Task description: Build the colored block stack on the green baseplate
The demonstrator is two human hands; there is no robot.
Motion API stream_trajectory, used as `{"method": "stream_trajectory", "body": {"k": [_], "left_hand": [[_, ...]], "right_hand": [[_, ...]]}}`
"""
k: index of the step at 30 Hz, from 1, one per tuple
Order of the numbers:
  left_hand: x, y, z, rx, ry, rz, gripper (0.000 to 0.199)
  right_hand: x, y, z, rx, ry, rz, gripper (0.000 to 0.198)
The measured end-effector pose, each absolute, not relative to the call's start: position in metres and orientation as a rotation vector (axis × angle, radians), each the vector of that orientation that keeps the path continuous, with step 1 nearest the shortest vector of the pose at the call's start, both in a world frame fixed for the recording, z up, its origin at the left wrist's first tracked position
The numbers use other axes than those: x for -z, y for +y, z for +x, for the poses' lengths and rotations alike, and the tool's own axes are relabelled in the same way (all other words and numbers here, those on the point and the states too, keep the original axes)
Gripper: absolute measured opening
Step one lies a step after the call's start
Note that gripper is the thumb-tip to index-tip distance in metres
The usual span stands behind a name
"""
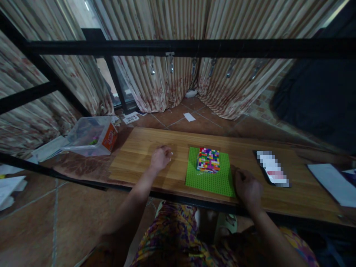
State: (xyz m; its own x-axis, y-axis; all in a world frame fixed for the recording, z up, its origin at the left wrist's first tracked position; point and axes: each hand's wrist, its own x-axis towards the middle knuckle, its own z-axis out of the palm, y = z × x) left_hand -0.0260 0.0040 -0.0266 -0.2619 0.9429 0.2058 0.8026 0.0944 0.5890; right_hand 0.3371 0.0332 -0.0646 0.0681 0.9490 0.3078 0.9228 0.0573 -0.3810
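On the wooden surface (139, 155) right in front of me, I've got a green studded baseplate (210, 186) with a chunky multicoloured brick block (208, 161) sitting towards its far side. My left hand (160, 158) is off to the left of the plate, fingers loosely bent, with a tiny white bit (171, 153) at the fingertips. Can't tell if I'm actually gripping it. My right hand (249, 188) is curled up close by the plate's right edge; no clue from this angle if it's touching or holding anything.

For this kind of brick work, I'd say steady the plate with one hand, line the studs up and press straight down. Pushing sideways could probably pop a layer loose.

Quick count: one plate, one block (way too many little bricks to number), one phone (274, 168) right of my right hand, one clear plastic bin (108, 138) past the surface's left end, and six metal clips (171, 66) hanging along the black bar (139, 48).
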Motion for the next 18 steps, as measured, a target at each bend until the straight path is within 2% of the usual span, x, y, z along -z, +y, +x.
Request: {"method": "stream_trajectory", "body": {"k": [7, 12, 15, 18], "left_hand": [[0.029, 0.012, -0.008, -0.662, 2.342, 1.878, 0.016], [0.023, 0.011, -0.009, -0.639, 2.386, 1.922, 0.016], [0.015, 0.010, -0.003, -0.723, 2.323, 1.938, 0.017], [0.009, 0.012, 0.012, -0.987, 2.092, 1.857, 0.015]], "right_hand": [[0.063, 0.033, 0.336, -0.068, -1.882, -1.877, 0.035], [0.062, 0.033, 0.335, -0.081, -1.857, -1.841, 0.037], [0.062, 0.033, 0.334, -0.111, -1.851, -1.840, 0.036], [0.061, 0.034, 0.333, -0.126, -1.836, -1.853, 0.035]]}}
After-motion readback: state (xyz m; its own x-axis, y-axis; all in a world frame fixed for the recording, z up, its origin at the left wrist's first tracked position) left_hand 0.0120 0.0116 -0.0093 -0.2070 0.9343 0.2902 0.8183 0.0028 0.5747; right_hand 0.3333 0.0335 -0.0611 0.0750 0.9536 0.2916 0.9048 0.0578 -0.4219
